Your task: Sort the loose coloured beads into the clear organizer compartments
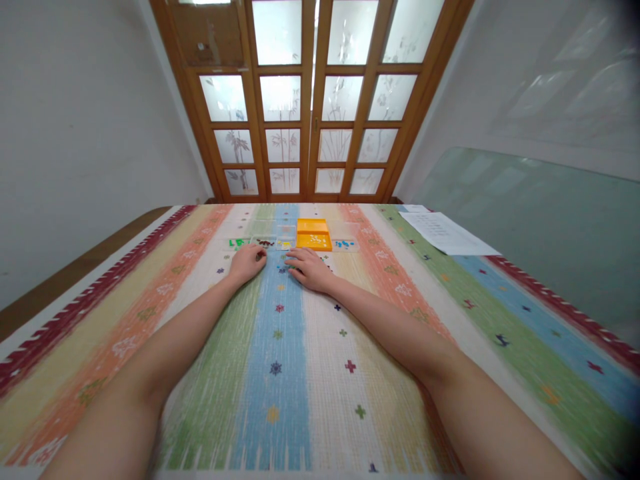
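My left hand (247, 262) rests on the cloth with its fingers curled in. Whether something small is in them is hidden. Just beyond it are a clear tray with green pieces (237, 243) and one with dark red-brown pieces (265, 243). My right hand (309, 268) lies to its right, fingers stretched leftward and slightly apart, nothing visible in them. A few small blue specks by its fingertips are too small to tell. Beyond the right hand stands an orange box (314, 226), lid up, with small white pieces inside. Yellow pieces (286, 245) lie left of it, blue pieces (344, 245) right.
A striped, patterned tablecloth (280, 400) covers the table. White paper sheets (445, 232) lie at the far right. A pale green glass-like panel (525, 220) leans along the right wall. Wooden doors with glass panes (307, 120) stand behind the table.
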The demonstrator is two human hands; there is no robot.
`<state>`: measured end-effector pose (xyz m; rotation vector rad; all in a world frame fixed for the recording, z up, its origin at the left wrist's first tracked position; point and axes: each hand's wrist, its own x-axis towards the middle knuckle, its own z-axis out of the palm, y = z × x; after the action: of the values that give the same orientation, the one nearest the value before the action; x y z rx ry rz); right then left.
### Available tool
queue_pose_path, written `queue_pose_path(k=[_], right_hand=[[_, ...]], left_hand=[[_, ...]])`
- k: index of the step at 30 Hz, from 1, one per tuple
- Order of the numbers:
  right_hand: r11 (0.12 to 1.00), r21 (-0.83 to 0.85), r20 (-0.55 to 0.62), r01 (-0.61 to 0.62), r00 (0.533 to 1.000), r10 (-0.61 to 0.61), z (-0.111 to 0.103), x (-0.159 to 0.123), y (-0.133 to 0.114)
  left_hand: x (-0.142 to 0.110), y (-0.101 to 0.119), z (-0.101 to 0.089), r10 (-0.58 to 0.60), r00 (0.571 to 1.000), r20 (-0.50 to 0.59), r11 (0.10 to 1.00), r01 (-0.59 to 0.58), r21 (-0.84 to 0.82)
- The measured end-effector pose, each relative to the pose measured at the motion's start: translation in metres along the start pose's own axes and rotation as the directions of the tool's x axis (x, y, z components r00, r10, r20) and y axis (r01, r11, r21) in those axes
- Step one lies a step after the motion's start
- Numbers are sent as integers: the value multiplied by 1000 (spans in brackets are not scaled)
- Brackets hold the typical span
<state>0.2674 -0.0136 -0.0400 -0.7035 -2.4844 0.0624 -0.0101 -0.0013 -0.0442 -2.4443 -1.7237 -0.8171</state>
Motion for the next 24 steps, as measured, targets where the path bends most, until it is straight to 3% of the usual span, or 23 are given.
queue_pose_path(k=[8, 13, 17, 24], right_hand=[[1000, -6, 19, 18, 1000, -18, 1, 0, -1], [999, -2, 41, 32, 999, -32, 1, 0, -2], [999, 7, 90, 37, 995, -38, 1, 1, -6], [999, 7, 211, 52, 976, -53, 7, 3, -12]], left_hand=[[6, -40, -17, -185, 974, -135, 981, 190, 31], [4, -68, -25, -386, 897, -214, 918, 397, 6], [2, -73, -26, -490, 842, -225, 864, 503, 4], [4, -51, -20, -388, 903, -188, 911, 407, 75]])
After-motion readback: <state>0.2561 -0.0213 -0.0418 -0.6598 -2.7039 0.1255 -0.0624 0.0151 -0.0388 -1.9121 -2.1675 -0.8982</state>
